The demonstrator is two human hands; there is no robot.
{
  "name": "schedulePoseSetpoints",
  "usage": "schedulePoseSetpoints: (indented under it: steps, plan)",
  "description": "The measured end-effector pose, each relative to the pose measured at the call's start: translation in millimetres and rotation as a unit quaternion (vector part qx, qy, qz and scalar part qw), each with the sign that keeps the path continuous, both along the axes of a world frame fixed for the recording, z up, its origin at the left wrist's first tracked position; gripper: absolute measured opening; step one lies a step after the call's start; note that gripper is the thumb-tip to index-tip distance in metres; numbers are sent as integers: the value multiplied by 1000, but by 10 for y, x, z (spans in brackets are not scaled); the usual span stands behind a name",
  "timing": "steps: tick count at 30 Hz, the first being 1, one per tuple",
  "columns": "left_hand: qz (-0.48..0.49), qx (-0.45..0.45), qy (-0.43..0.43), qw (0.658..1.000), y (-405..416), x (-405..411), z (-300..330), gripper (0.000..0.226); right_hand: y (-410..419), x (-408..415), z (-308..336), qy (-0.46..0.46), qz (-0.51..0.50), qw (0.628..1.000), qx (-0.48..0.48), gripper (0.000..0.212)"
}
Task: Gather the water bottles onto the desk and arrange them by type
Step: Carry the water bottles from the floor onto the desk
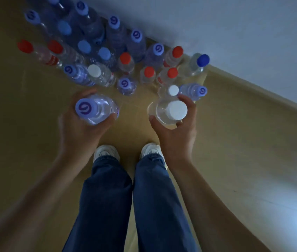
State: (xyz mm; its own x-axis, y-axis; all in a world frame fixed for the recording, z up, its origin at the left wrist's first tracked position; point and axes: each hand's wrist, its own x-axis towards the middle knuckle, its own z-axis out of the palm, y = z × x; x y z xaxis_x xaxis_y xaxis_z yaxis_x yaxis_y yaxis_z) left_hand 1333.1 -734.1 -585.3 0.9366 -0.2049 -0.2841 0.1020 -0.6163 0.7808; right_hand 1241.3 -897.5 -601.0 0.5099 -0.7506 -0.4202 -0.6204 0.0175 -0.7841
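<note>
Along the pale wall (234,33), bottles (118,57) crowd the tan floor (13,133)

— Where does the view look from?

— From the person's head, tipped steeply down, almost straight at the floor (244,142) in front of the feet.

— Which way does it face?

— Forward and down, toward the wall (234,33) that runs slantwise across the top right. The shoes (106,151) sit near the middle, the legs run down to the bottom edge.

— How near is it?

— Near the left hand (82,128) and right hand (178,131), which sit mid-frame; the standing bottles (125,64) lie farther off, along the wall. The wide lens bends the edges.

— Any second view?

— No, just this one, so nothing is shared.
</note>
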Motion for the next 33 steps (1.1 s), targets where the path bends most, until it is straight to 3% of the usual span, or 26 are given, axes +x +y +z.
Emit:
schedulePoseSetpoints:
  steps: [10,16,24,33]
  plan:
    - [-107,-43,-29,993,-290,-23,2208,56,-91,-217,2360,-55,-52,996,-37,63]
    - [-233,-67,-53,969,-525,-38,3456,47,-110,-728,3723,-86,-55,993,-60,63]
    - [-434,-164,-92,881,-941,-390,5363,55,-5,-1620,5554,-141,-141,972,-123,69]
    - [-573,-301,-135,750,-1519,-1617,6858,60,201,-3062,6957,-192,-292,913,-212,62]
